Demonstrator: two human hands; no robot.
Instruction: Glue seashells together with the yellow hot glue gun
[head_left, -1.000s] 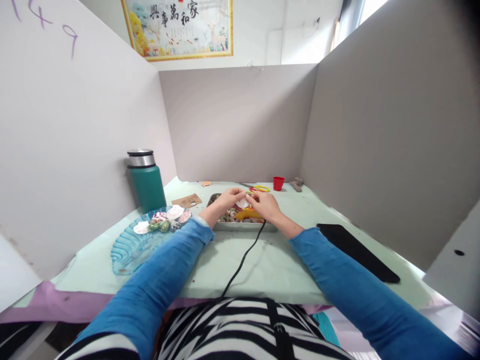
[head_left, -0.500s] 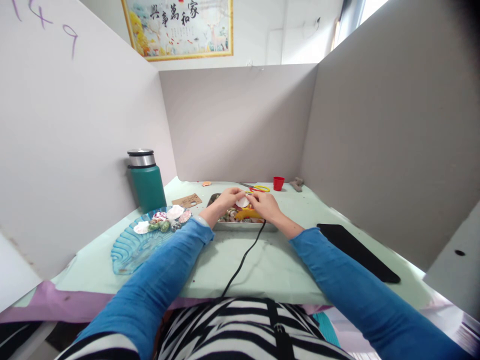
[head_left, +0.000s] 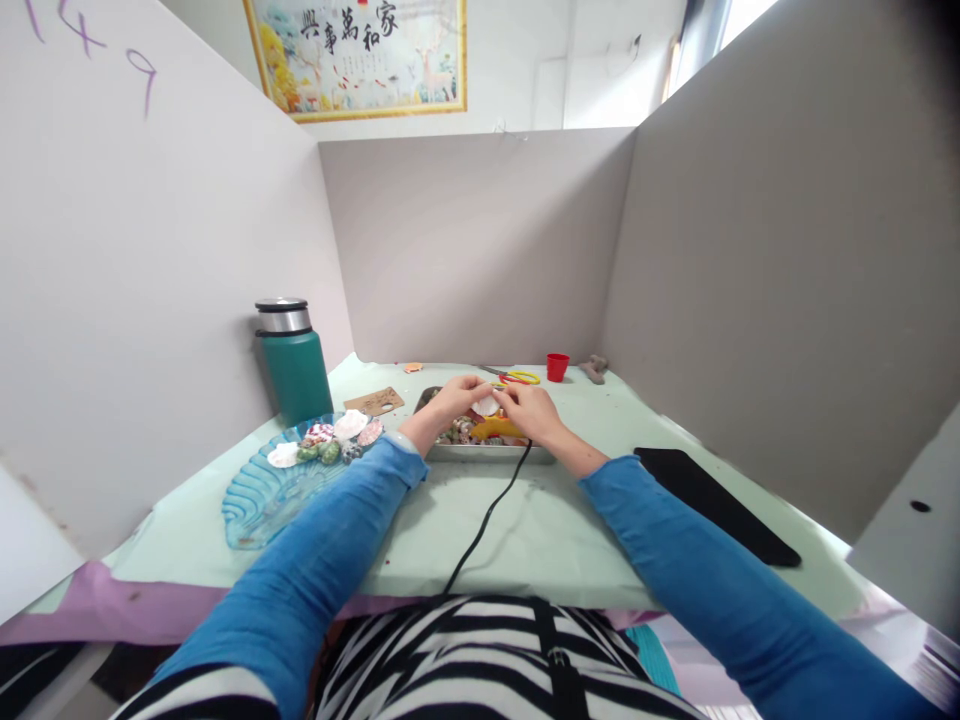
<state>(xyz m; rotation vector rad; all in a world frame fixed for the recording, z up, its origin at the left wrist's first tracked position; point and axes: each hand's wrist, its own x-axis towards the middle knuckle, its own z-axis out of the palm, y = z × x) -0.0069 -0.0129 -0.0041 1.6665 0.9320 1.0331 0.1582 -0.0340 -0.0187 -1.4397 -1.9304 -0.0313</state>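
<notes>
A white seashell (head_left: 486, 405) is pinched between my two hands above a metal tray (head_left: 487, 454). My left hand (head_left: 456, 398) grips its left side with closed fingers. From the right, my right hand (head_left: 531, 410) closes on its upper edge; the fingertips partly hide the shell. Below them, the tray holds many small shells (head_left: 456, 433) and a yellow glue gun (head_left: 495, 428) with a black cord (head_left: 484, 522) running toward my body. Beside my left forearm lies a blue glass fan-shaped plate (head_left: 259, 505) with several shells (head_left: 349, 425) along its far side.
A green bottle (head_left: 295, 375) stands at the left, near a brown card (head_left: 376, 401). Scissors with yellow and red handles (head_left: 519, 377), a red cup (head_left: 557, 368) and a grey lump (head_left: 593, 369) are at the back. A black flat pad (head_left: 712, 503) lies right. Grey partitions (head_left: 480, 250) enclose the table.
</notes>
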